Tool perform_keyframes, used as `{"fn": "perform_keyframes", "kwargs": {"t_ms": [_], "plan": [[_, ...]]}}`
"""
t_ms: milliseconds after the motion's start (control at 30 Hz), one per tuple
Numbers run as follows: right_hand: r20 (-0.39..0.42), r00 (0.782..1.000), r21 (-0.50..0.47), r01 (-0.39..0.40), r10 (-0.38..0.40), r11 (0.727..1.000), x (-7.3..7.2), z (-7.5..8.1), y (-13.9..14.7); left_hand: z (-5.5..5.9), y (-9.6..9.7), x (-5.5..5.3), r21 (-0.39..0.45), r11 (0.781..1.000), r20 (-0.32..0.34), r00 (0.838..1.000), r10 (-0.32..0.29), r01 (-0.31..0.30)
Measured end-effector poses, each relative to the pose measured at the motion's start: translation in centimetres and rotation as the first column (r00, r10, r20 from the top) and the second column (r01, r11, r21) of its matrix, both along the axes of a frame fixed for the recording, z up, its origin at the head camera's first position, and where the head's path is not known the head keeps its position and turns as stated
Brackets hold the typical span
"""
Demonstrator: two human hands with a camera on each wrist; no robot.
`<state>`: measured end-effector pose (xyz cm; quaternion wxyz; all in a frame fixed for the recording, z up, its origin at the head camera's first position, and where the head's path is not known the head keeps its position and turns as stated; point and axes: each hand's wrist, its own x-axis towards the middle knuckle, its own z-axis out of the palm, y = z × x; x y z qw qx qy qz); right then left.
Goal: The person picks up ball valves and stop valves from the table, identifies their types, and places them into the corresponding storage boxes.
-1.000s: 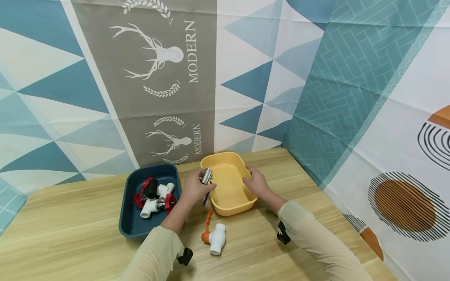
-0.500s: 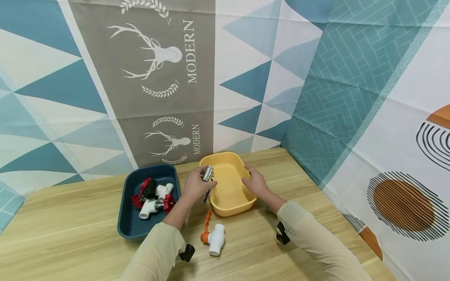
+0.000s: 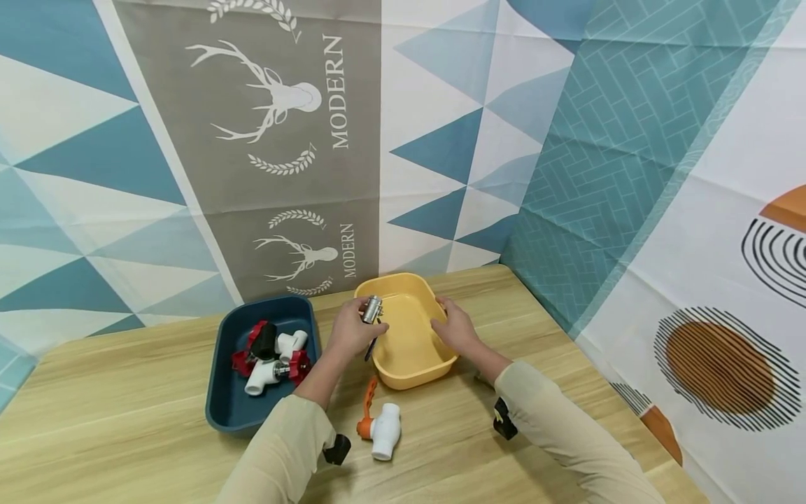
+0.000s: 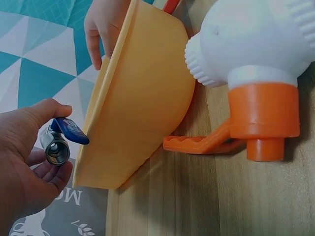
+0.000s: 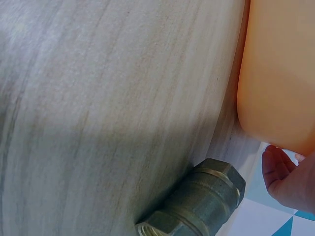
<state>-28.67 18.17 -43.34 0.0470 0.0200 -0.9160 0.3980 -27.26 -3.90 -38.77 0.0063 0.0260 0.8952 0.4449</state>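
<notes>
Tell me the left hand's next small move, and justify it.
Probably shift the metal valve slightly right, over the yellow tray: the left hand holds it at the tray's left edge, the tray's floor shows nothing lying on it, and the right hand grips the opposite side.

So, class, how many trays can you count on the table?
2: a dark blue tray on the left of the head view, and a yellow tray to its right. No third shows, and a hidden one seems unlikely.
</notes>
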Motion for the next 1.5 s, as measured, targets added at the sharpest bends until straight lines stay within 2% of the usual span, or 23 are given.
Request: {"fn": "perform_keyframes", "kwargs": {"t_ms": [300,1100,1367,1500], "plan": [[-0.018,1.0,-0.004,-0.005,0.005,1.0,-0.1,-0.1,0.1,-0.3,0.5,-0.6,-0.015,1.0,0.005,1.0,0.006,-0.006],[-0.018,1.0,-0.021,-0.01,0.009,1.0,-0.1,-0.4,0.3,-0.3,1.2,-1.7,0.044,0.999,-0.014,1.0,-0.007,0.008],[-0.022,1.0,-0.024,-0.012,0.012,1.0,-0.1,-0.3,0.1,-0.5,1.6,-2.1,0.041,0.999,-0.048,0.999,-0.015,0.017],[-0.029,0.999,-0.018,-0.021,0.02,1.0,-0.1,-0.2,0.2,-0.5,1.7,-2.3,0.055,0.998,-0.045,0.999,-0.021,0.023]]}}
